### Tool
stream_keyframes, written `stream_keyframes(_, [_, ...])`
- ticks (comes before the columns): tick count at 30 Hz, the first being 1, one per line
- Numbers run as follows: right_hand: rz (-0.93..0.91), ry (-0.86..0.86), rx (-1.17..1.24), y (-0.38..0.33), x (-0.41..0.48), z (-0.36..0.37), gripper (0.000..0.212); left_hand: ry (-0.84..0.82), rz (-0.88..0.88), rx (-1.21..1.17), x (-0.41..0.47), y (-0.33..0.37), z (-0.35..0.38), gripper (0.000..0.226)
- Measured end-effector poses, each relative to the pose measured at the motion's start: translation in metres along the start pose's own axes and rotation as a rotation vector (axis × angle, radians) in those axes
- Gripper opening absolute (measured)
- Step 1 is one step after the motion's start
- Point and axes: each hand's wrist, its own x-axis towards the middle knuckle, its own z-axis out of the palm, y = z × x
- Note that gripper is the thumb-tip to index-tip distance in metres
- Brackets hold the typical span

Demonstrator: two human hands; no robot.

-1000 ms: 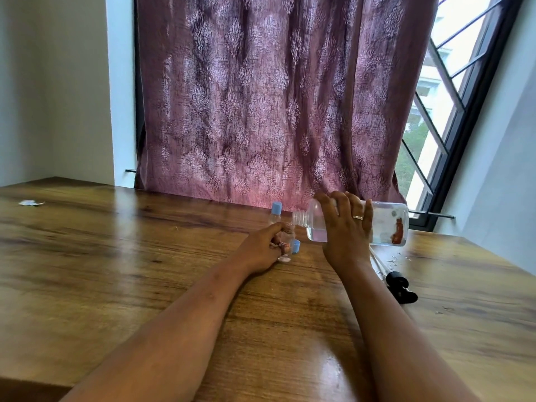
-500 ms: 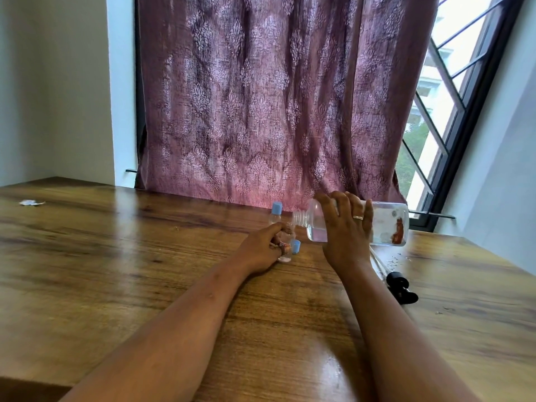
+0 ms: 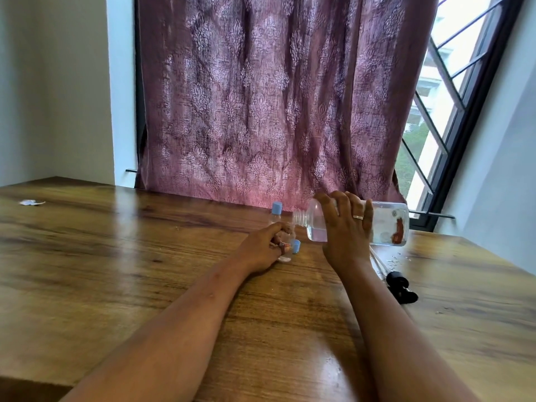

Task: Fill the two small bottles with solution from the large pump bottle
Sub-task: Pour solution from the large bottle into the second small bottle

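Note:
My right hand point(image 3: 346, 227) grips the large clear bottle point(image 3: 388, 224), which is tipped almost flat with its open threaded neck pointing left over a small uncapped bottle point(image 3: 285, 242). That small bottle stands upright on the wooden table point(image 3: 116, 271), held by my left hand point(image 3: 261, 249). Its blue cap point(image 3: 296, 246) lies on the table just to its right. Behind it stands a second small bottle point(image 3: 276, 214), upright, with a blue cap on. The black pump head point(image 3: 401, 288) with its white tube lies on the table to the right.
A purple patterned curtain point(image 3: 275, 97) hangs right behind the bottles at the table's far edge. A barred window point(image 3: 441, 111) is at the right. A small scrap of white paper point(image 3: 30, 202) lies at the far left of the table.

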Motion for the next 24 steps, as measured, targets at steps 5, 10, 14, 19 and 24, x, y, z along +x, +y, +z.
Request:
stream_keyframes(5, [0.005,0.001,-0.009,-0.0004,-0.0003,-0.0005,0.103,-0.005,-0.007,0.001,0.0001,-0.0001,0.0002,0.048])
stream_keyframes(10, [0.005,-0.004,-0.003,-0.0002,0.0,-0.0008,0.103,-0.005,0.002,-0.011,-0.0006,0.0001,-0.0005,0.047])
stream_keyframes(14, [0.009,-0.01,0.005,-0.0005,0.0001,-0.0007,0.102,-0.013,-0.009,-0.003,-0.0012,0.0012,-0.0011,0.052])
stream_keyframes(19, [0.012,-0.008,0.015,-0.0008,-0.0001,-0.0013,0.101,-0.012,-0.004,-0.025,-0.001,0.0015,-0.0009,0.048])
stream_keyframes(24, [0.012,-0.024,0.02,-0.0015,0.0004,-0.0025,0.101,-0.014,-0.006,-0.029,-0.0017,0.0007,-0.001,0.049])
